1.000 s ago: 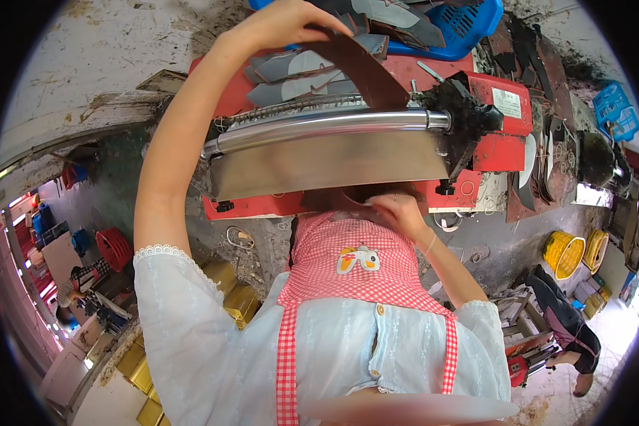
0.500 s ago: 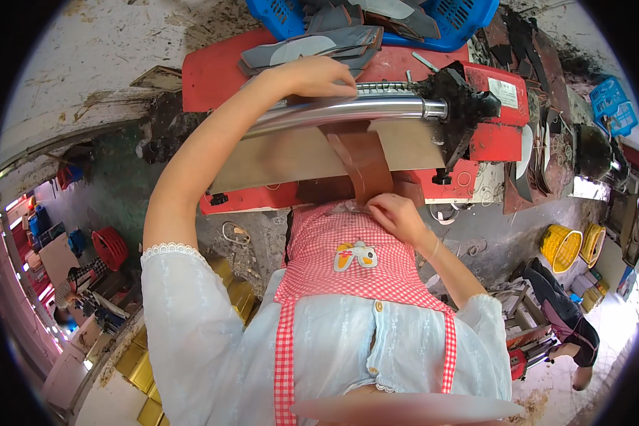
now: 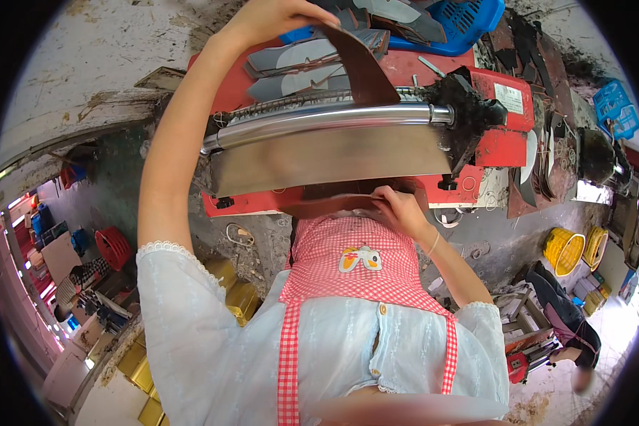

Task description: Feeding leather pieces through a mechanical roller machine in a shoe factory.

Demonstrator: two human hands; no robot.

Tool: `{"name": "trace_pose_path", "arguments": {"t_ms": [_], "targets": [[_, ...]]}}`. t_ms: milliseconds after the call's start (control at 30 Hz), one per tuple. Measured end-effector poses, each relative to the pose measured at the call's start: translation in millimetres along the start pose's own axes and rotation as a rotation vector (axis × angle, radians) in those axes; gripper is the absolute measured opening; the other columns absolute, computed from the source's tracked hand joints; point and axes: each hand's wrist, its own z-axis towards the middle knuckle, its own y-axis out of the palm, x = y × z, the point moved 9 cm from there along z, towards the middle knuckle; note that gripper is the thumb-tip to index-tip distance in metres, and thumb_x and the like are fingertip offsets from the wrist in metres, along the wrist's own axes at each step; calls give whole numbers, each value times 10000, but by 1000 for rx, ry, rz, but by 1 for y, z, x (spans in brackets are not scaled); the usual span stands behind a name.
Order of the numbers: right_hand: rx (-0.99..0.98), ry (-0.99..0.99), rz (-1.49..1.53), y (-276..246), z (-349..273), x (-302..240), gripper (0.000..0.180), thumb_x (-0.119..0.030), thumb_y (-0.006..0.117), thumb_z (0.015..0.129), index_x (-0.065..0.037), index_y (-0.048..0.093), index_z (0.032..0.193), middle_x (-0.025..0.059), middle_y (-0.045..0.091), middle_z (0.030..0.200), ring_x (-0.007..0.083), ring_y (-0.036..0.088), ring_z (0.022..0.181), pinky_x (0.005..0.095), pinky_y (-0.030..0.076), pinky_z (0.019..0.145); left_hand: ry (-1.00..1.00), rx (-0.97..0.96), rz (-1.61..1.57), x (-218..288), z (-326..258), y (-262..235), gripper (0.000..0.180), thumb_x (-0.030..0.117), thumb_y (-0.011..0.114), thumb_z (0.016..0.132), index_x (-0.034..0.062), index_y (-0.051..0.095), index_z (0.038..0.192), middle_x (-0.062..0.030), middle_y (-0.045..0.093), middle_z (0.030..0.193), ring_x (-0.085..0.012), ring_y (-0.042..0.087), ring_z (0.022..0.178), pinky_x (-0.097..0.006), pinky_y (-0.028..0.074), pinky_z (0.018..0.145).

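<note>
My left hand (image 3: 280, 20) reaches over a red machine (image 3: 500, 99) and pinches the far end of a brown leather piece (image 3: 362, 67). That piece stands up bent behind the shiny metal roller (image 3: 326, 117), its lower end down at the roller. Below the roller slopes a wide metal plate (image 3: 334, 156). On the near side, close to my apron, my right hand (image 3: 402, 211) grips the edge of another brown leather piece (image 3: 326, 205), fingers closed on it.
Stacked grey and brown cut pieces (image 3: 295, 67) lie behind the roller beside a blue basket (image 3: 468, 25). More cut pieces (image 3: 539, 153) rest at the right. Yellow baskets (image 3: 564, 250) stand on the floor at right, near another person (image 3: 564, 312).
My left hand has risen away from the roller, drawing up a leather piece behind it. The brown strip across the front plate no longer shows there. My right hand stays near the apron.
</note>
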Motion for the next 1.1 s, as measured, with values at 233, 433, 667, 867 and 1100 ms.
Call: {"name": "trace_pose_path", "arguments": {"t_ms": [233,433,667,867,1100], "targets": [[293,227,513,-64,23,-55,320,-95,624,933,-50,513,1229,205,661,1071,399,662,980,407,523,786,-239,-5,406,-74,-63,99,267,263,602,963,171,715,1186,-101,632,1331,-320,485,1354,-415,438,1081],[412,4,108,-20,-30,9,279,-127,714,849,-25,612,1087,163,641,1100,380,598,1048,464,475,912,-250,-365,-83,-11,-32,138,400,452,543,983,160,696,1209,-107,637,1308,-337,502,1320,-423,434,1059],[197,141,-303,26,11,80,479,-163,792,728,-107,644,1180,123,638,1175,337,577,1122,453,446,986,-5,-340,198,44,4,93,271,200,705,846,138,579,1078,-82,718,1077,-293,682,943,-429,512,732],[357,-128,-318,0,-1,45,288,-95,723,803,-89,649,1082,93,697,1030,308,636,1008,442,496,912,38,-72,-3,25,7,18,314,73,659,890,151,696,1191,-81,751,1022,-240,728,896,-335,560,757],[146,62,345,-35,16,-43,275,-90,653,923,-57,558,1179,153,700,1028,353,692,964,408,546,813,-29,146,389,-65,-50,57,373,88,654,907,186,667,1266,-72,651,1308,-276,610,1219,-377,489,1039]]}}
